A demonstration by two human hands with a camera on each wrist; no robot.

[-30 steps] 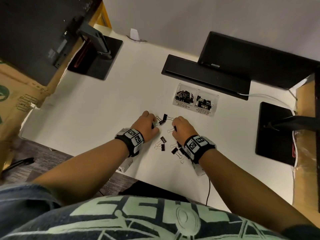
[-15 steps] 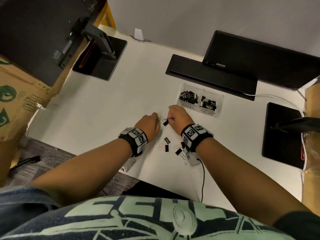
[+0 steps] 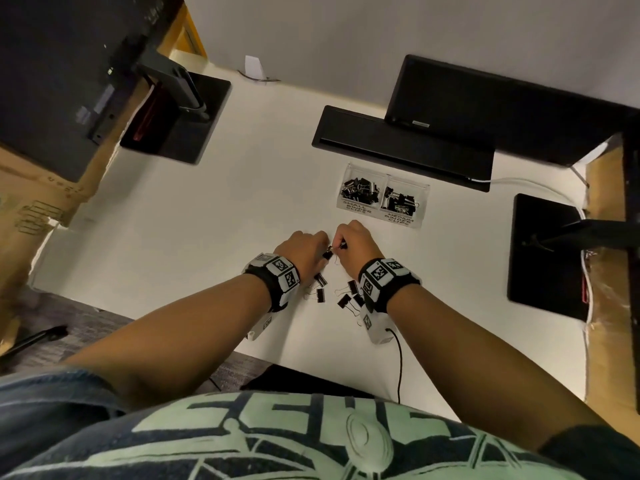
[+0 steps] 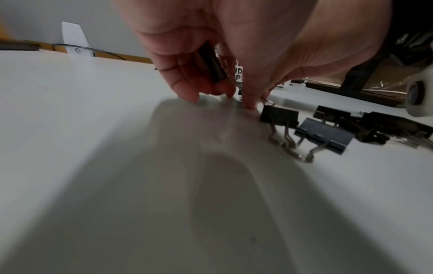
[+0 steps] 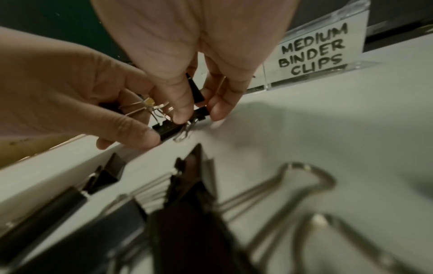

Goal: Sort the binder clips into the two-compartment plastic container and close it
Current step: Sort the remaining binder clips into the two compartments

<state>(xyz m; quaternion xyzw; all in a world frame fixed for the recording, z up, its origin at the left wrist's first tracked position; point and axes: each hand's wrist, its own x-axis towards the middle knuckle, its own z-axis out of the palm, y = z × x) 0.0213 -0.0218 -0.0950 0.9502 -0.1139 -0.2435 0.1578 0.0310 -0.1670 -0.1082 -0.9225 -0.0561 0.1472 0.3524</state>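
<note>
Together, our left hand [image 3: 304, 249] and right hand [image 3: 353, 244] met on the white desk [image 3: 194, 237], each with fingers curled around black binder clips [image 5: 195, 92]. Just beyond sat the open two-compartment container [image 3: 382, 199], loose clips [image 3: 348, 296] lying by our wrists.

An office desk: monitor stands [image 3: 173, 126] at ten and three o'clock, a dock [image 3: 401, 143] at one, cardboard boxes beside.

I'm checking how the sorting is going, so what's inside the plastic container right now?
Black binder clips fill both halves of the plastic container: one pile behind the SMALL label, another behind MEDIUM. An exact count is impossible; the clips overlap and hide the floor.
</note>
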